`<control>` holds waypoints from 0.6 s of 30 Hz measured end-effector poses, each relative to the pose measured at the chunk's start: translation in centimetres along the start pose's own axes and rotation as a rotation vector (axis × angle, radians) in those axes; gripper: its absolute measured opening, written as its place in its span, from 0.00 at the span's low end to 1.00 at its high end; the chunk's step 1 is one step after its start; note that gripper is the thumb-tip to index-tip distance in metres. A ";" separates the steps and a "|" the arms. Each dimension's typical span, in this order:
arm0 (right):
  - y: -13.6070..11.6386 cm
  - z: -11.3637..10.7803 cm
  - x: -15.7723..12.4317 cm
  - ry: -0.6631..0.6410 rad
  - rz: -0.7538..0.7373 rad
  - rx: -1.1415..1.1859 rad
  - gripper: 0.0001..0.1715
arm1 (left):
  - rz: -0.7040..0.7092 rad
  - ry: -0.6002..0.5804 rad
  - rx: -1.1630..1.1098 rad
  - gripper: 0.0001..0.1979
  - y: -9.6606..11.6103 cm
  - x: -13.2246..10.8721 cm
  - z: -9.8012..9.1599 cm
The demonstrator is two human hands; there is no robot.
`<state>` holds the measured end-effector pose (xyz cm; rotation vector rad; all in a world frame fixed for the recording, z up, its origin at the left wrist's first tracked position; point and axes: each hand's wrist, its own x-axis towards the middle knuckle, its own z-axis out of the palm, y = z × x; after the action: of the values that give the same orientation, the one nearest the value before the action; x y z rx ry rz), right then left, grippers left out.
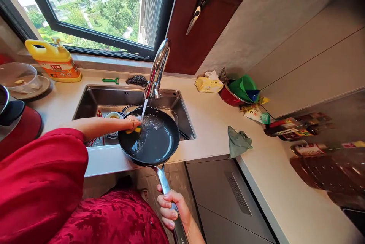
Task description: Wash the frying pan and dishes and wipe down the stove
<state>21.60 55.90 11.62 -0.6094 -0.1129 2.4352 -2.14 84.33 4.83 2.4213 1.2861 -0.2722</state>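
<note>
Fingers of the right hand point(169, 211) clamped round the handle point(163, 180) of the pan point(155, 141). Left hand point(132, 122) closed on a sponge point(134, 130) at the pan's left inner side. Pan located over the sink's point(107, 93) front edge, beneath the running tap point(159, 65); contact with the edge cannot be determined.

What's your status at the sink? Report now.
Left grip on yellow sponge, at left side of pan. Right grip wrapped around handle. Tap running into pan. Bowl in sink, nothing blocking pan.
</note>
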 end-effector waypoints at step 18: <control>0.8 -0.9 0.1 0.000 -0.026 0.043 0.12 | 0.484 -0.366 -0.115 0.15 9.2 -3.4 2.7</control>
<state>21.49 55.29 10.60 -0.5848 -0.0685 2.4060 3.58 76.04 5.77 2.3525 0.5262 -0.4587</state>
